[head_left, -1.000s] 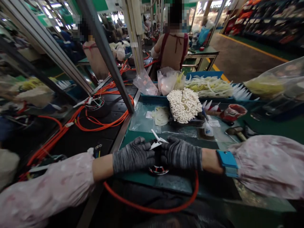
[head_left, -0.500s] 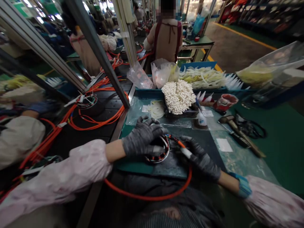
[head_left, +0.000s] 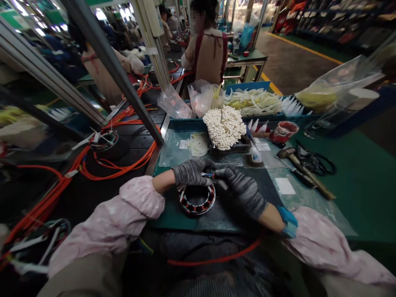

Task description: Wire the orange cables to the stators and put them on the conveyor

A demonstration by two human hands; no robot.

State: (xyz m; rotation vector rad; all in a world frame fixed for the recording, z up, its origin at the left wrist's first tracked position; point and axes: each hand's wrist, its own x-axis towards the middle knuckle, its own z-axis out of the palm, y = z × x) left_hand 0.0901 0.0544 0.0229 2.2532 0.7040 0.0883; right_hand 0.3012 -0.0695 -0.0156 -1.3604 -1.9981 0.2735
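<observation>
Orange cable (head_left: pixel 216 259) curves nearest us, below bench edge. Our stator ring (head_left: pixel 198 201) lies flat on green mat (head_left: pixel 173 216), near front edge. Our left hand (head_left: pixel 191 172), gray-gloved, fingers curled at ring's far rim, pinching small wire ends there. Our right hand (head_left: pixel 243 189) meets it from right, fingers closed narrow on same wire ends; exact grip unclear. Beyond: white terminal bundle (head_left: pixel 225 126), glue bottle (head_left: pixel 255 154), hammer (head_left: pixel 305 171) to right. Farthest: co-worker's back (head_left: pixel 208 53).

Wound ring (head_left: pixel 197 201) on mat (head_left: pixel 229 214), tube bundle (head_left: pixel 225 126) behind, hammer (head_left: pixel 305 172) right.
</observation>
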